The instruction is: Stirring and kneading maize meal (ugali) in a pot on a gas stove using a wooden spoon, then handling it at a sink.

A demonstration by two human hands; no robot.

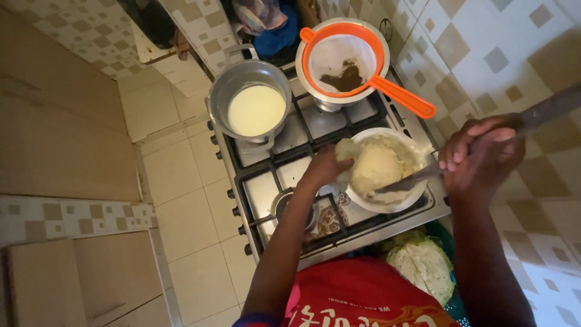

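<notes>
**Head view: two hands work a mound of stiff dough in a pot on the stove**

Head camera looks straight down on a gas stove [302,175] set against a tiled wall. On the front right burner stands a metal pot [404,203], and inside it sits a pale, rounded mound of thick dough [376,168], with a rougher layer of the same stuff smeared round the inner wall.

The left hand [327,169] is at the pot's left rim, fingers curled shut around a pale cloth or wad [344,149] pressed against the edge of the pot. The right hand [481,151] is closed in a fist around the handle of a long flat stirring stick [405,181]; the stick's lower end lies against the right side of the mound, inside the pot, and its upper end [554,108] runs out past the hand toward the wall.

On the back left burner stands a second metal pot [249,103] holding a creamy white liquid. On the back right burner a metal vessel carries an orange plastic strainer [348,60] with dark dregs in its mesh, its handle pointing toward the wall. The front left burner [293,209] is bare.

Just below the stove's front edge, a cut cabbage [423,263] lies to the right, and the person's red garment [363,297] fills the bottom of the view. A tiled floor [187,242] lies to the left.
</notes>
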